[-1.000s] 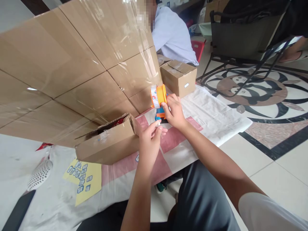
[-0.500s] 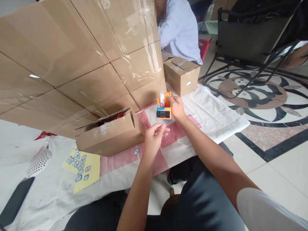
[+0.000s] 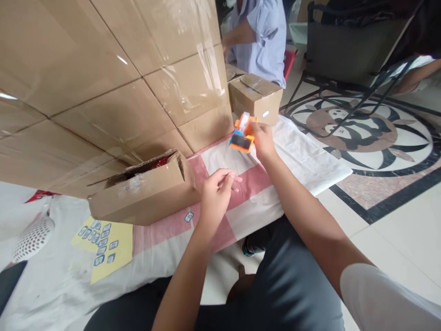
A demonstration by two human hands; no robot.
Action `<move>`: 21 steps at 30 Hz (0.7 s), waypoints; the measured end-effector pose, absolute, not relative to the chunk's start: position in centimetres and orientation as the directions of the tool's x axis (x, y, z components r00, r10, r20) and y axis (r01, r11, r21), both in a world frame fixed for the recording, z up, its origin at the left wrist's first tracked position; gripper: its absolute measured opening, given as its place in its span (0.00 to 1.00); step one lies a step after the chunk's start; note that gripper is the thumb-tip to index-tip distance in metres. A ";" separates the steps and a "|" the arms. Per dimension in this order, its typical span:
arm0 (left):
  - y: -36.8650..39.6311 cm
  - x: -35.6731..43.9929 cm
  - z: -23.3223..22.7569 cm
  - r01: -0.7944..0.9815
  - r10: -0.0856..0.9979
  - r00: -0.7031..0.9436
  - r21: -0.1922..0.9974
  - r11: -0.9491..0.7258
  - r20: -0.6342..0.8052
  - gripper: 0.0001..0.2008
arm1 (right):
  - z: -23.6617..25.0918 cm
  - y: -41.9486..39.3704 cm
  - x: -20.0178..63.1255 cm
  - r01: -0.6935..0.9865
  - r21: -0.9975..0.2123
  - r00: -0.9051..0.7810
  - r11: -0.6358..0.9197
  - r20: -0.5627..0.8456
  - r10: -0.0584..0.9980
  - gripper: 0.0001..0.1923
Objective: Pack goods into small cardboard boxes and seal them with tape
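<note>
The right hand [image 3: 263, 138] gripped an orange tape dispenser [image 3: 243, 134], held in the air above the white and pink cloth [image 3: 303, 156], the dispenser just left of the fingers. The left hand [image 3: 216, 193] hovered lower with fingertips pinched together, beside an open cardboard box [image 3: 144, 197]; whether it held anything could not be told.

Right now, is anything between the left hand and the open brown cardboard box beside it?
Nothing visible: the left hand hovers just right of the open brown cardboard box; only pink-and-white sheet lies between.
</note>
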State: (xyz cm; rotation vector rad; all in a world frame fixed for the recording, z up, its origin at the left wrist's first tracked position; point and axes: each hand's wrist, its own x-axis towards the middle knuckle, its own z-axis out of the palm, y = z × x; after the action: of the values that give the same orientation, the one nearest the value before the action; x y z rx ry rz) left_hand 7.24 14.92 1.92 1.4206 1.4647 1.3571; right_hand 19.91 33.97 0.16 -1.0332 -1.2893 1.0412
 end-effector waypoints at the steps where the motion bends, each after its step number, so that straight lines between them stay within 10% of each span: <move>1: 14.7 7.1 2.3 0.224 0.969 -0.169 0.964 -0.142 0.182 0.08 | -0.1 33.9 19.7 0.133 -0.960 0.015 0.246 0.250 0.968 0.22; 9: 12.2 4.0 5.6 0.161 0.985 -0.143 0.984 -0.070 0.093 0.10 | 0.3 32.3 18.3 0.397 -0.882 -0.018 0.253 0.268 0.963 0.12; 13: 9.6 1.9 7.0 0.160 0.978 -0.189 0.985 -0.062 0.092 0.09 | 5.1 27.6 19.1 0.230 -0.700 -0.251 0.676 0.628 0.736 0.13; 16: 8.0 0.6 7.5 0.166 0.965 -0.236 0.983 -0.078 0.116 0.09 | 8.3 22.6 18.6 -0.004 -0.684 -0.601 0.729 0.584 0.545 0.15; 21: 6.4 -0.4 8.3 0.207 0.959 -0.229 0.971 -0.119 0.167 0.10 | 10.1 17.8 16.0 -0.054 -0.632 -0.674 0.773 0.594 0.439 0.13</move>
State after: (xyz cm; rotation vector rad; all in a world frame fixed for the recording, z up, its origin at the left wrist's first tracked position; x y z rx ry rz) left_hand -0.42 6.44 8.29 1.3367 1.4686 1.4074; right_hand 16.00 17.77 10.06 -0.2853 -2.1825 0.8080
